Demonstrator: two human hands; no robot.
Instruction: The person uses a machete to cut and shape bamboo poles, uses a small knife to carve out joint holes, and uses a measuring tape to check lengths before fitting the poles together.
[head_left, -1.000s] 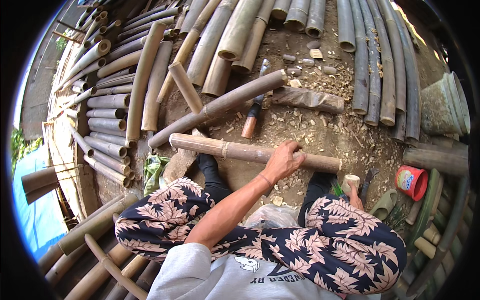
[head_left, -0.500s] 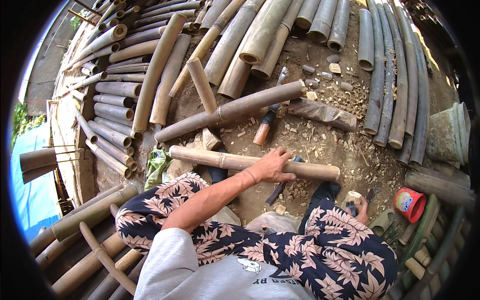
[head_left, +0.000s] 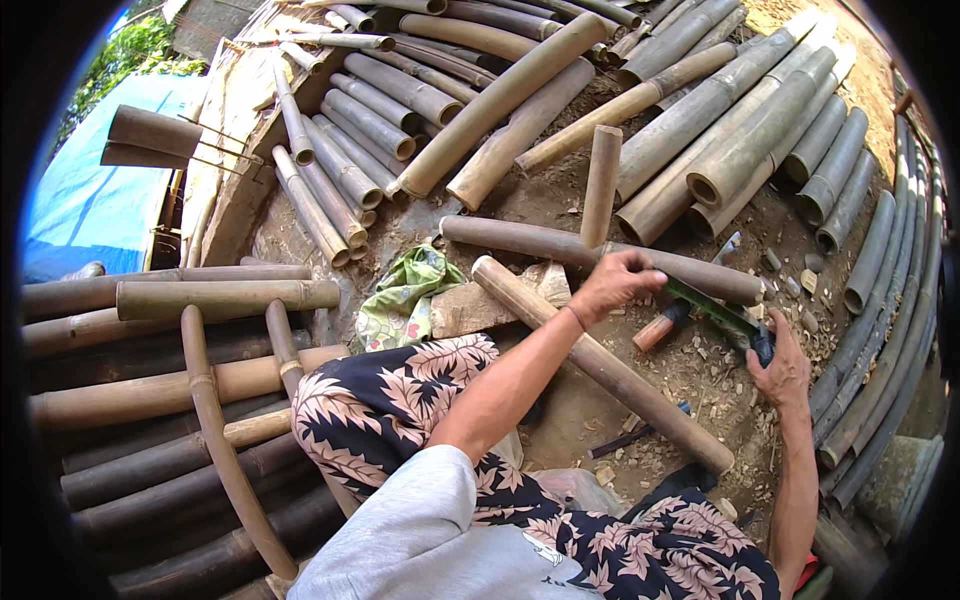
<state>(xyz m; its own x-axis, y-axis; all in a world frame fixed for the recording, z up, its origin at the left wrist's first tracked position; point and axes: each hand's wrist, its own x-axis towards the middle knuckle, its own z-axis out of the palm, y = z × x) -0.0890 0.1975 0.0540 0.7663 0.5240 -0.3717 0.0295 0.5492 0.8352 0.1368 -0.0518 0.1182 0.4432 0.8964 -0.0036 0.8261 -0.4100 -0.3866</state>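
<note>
My right hand (head_left: 783, 365) is closed around the dark handle of a long, narrow dark-green blade (head_left: 712, 310). The blade slants up and left toward my left hand (head_left: 615, 287), whose bent thumb and fingers close at its far end. Below my left wrist, a bamboo pole (head_left: 610, 368) lies diagonally in front of my legs, partly covered by my left forearm. Beyond it a darker bamboo pole (head_left: 520, 241) rests crosswise, with a short bamboo piece (head_left: 601, 190) standing against it. Between the poles and the blade shows a tool's wooden handle (head_left: 655, 328) with a dark collar.
Stacked bamboo poles (head_left: 375, 130) fill the far left, with more bamboo (head_left: 760, 110) at the back and right (head_left: 890, 310). A bamboo rack (head_left: 160, 385) stands at my left. Green patterned cloth (head_left: 410, 300) lies beside a wooden block (head_left: 505, 300). Wood chips cover the ground.
My left hand has left the bamboo pole and come to the blade's end. My right hand has risen from low right with the blade. The view has turned right; the pole now slants.
</note>
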